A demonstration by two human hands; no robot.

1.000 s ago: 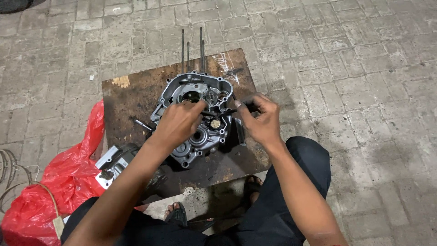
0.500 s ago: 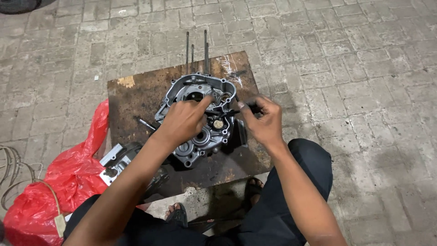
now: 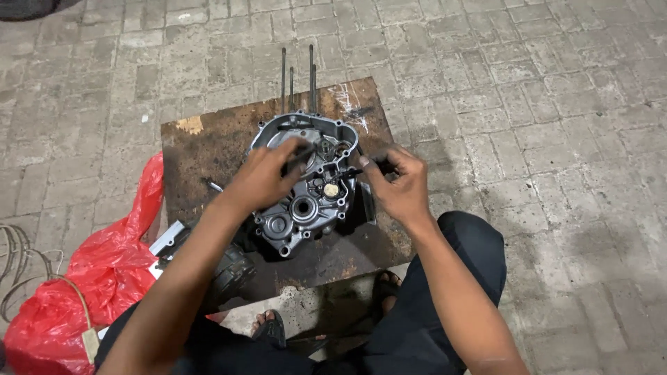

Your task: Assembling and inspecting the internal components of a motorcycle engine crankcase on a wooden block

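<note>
A grey metal engine crankcase half (image 3: 306,201) lies on a dark wooden board (image 3: 201,153), with several long studs (image 3: 311,76) sticking out from its far end. My left hand (image 3: 267,173) rests on the case's upper left, fingers pinched on a small dark part over the large round opening. My right hand (image 3: 396,184) sits at the case's right edge, gripping a thin dark tool (image 3: 358,169) whose tip points into the case. A brass-coloured round piece (image 3: 331,189) shows between the two hands.
A red plastic bag (image 3: 90,278) lies at the left beside grey cables (image 3: 14,257). Metal parts (image 3: 167,239) sit by the board's left edge. Paved brick ground (image 3: 542,104) surrounds the board. My sandalled feet (image 3: 271,326) are below it.
The view has shifted slightly, so the board sits a little higher and further right. Both hands stay on the crankcase in nearly the same places.
</note>
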